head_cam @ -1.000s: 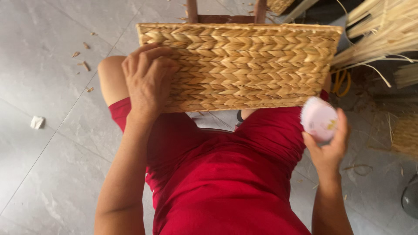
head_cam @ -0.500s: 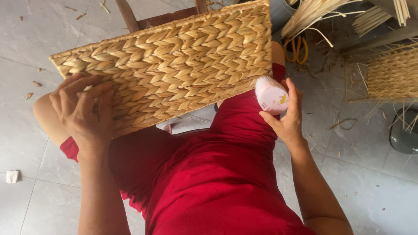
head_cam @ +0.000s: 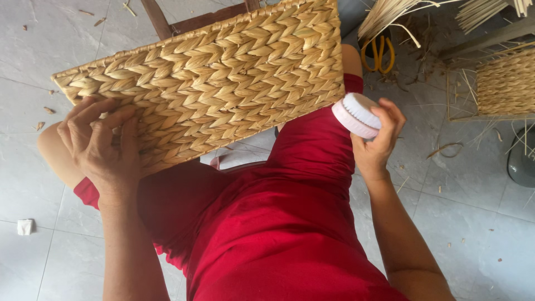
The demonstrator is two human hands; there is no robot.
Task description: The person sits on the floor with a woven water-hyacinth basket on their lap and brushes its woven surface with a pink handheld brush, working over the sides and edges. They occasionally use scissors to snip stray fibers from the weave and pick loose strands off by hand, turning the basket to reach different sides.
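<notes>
Count as follows, operator:
- Woven baskets: two. You have large flat-sided basket on lap; smaller basket sits at right edge.
- Hands: two. Your left hand and right hand.
- Round pink-and-white brush: one.
- Yellow-handled scissors: one pair.
- Bundles of loose straw: at least two, upper right; exact number unclear.
- White scrap on floor: one.
- Dark rounded object, right edge: one, cut off by frame.

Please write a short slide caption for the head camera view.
Left hand steadies a woven basket on the lap; right hand holds a round pink brush.
</notes>
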